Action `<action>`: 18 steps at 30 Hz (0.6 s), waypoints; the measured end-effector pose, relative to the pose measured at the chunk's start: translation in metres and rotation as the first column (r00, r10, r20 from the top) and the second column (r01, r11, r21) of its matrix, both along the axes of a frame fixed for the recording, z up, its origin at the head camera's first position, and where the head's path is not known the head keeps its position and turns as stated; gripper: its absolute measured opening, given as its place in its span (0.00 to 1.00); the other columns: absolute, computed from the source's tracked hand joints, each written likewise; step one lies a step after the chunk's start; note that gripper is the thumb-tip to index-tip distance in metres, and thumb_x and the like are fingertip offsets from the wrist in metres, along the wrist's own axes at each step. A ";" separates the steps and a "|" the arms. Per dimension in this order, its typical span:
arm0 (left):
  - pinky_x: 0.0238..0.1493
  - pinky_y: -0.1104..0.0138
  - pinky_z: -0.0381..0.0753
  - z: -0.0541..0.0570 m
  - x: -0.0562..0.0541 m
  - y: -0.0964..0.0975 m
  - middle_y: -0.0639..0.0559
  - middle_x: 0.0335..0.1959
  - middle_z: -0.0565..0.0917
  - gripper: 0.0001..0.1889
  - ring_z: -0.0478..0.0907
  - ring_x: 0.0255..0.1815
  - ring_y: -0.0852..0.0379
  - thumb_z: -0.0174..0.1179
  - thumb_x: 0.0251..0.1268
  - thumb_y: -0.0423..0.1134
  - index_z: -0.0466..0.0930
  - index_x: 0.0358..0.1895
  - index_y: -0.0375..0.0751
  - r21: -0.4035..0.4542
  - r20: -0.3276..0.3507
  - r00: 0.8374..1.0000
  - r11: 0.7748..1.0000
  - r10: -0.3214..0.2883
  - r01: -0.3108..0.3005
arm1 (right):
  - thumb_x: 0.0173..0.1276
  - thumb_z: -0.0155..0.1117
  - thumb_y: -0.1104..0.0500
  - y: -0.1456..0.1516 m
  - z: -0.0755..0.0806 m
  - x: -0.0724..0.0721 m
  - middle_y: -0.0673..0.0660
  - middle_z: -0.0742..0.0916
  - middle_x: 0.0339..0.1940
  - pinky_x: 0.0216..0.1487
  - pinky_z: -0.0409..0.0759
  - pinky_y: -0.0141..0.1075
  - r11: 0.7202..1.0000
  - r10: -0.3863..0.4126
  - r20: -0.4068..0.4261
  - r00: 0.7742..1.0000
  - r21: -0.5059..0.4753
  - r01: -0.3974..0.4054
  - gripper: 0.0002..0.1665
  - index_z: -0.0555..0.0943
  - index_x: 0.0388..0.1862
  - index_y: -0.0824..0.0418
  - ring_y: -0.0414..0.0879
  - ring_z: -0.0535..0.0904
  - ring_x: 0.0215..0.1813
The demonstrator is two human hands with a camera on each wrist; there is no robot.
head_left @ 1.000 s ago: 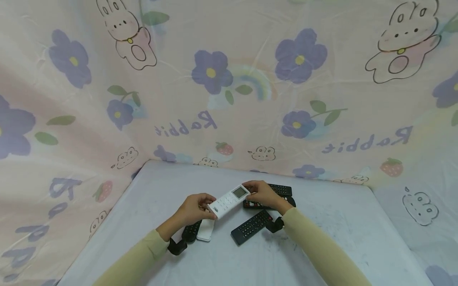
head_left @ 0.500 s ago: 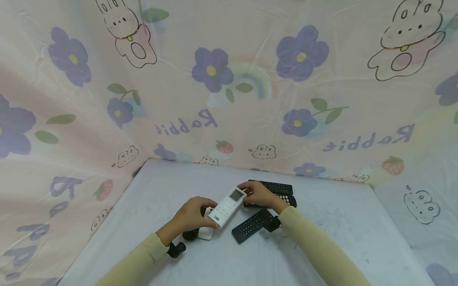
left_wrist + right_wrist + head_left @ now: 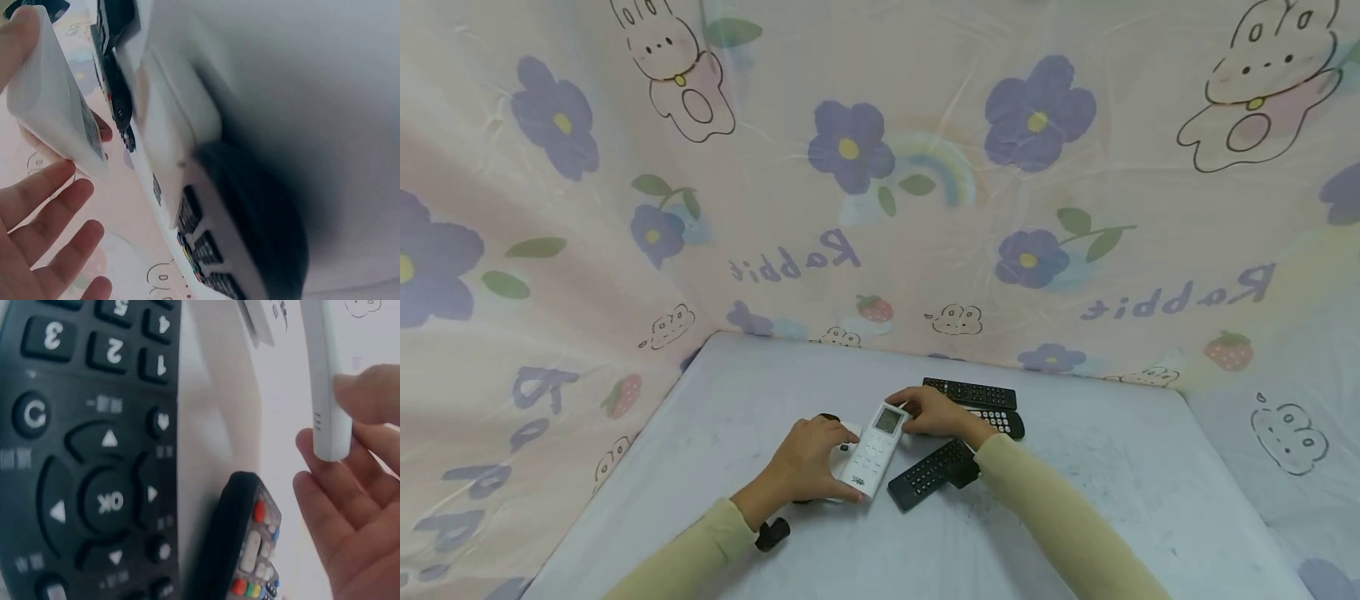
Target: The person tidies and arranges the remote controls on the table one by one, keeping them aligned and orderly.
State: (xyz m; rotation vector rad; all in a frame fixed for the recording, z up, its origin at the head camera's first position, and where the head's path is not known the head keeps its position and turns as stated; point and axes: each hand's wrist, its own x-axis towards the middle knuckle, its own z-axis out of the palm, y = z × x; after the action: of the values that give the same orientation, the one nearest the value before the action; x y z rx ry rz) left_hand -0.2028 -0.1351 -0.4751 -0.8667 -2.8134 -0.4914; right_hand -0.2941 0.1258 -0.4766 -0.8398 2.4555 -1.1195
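Note:
A white remote control with a small grey display [image 3: 874, 452] is held tilted between both hands above the table. My left hand [image 3: 807, 460] pinches its lower end between thumb and fingertips; the left wrist view shows the other fingers spread off it. My right hand [image 3: 934, 413] pinches the display end, thumb on one side and fingers on the other. Beneath the left hand lie a second white remote [image 3: 178, 103] and a dark remote [image 3: 256, 212], both mostly hidden in the head view. Under my right wrist lies a black remote [image 3: 917, 482], its number keys large in the right wrist view.
Behind the right hand, a long black remote [image 3: 981, 393] and a rounded black remote with pale keys [image 3: 1009, 423] lie side by side. The table [image 3: 1075, 500] has a white cover. A curtain [image 3: 925, 250] printed with rabbits and flowers encloses its back and sides.
The held white remote has turned more upright in the head view, its lower end coming nearer. My right hand has shifted slightly left; the left hand now covers more of the remotes beneath it.

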 end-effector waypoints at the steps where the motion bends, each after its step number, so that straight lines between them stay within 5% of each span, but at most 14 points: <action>1: 0.49 0.56 0.73 -0.001 0.000 0.001 0.60 0.47 0.83 0.42 0.77 0.51 0.56 0.70 0.27 0.75 0.82 0.49 0.55 -0.022 -0.016 1.000 1.000 -0.004 0.004 | 0.57 0.68 0.66 -0.001 0.000 0.000 0.58 0.84 0.53 0.47 0.82 0.36 1.000 0.009 0.003 1.000 0.007 -0.009 0.29 0.78 0.60 0.60 0.47 0.83 0.48; 18: 0.49 0.57 0.70 -0.011 0.013 0.013 0.57 0.51 0.83 0.48 0.74 0.51 0.56 0.65 0.23 0.81 0.80 0.52 0.54 -0.120 -0.037 0.996 0.989 0.077 -0.081 | 0.55 0.69 0.67 -0.008 -0.003 0.002 0.59 0.80 0.60 0.61 0.76 0.48 0.995 0.088 0.008 0.996 0.054 -0.088 0.33 0.76 0.62 0.61 0.56 0.78 0.60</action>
State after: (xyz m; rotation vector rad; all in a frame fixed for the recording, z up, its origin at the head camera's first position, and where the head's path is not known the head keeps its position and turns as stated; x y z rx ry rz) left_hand -0.1899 -0.1218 -0.4864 -0.7728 -2.8594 -0.2952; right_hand -0.2924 0.1178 -0.4799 -0.9175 2.4077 -1.0181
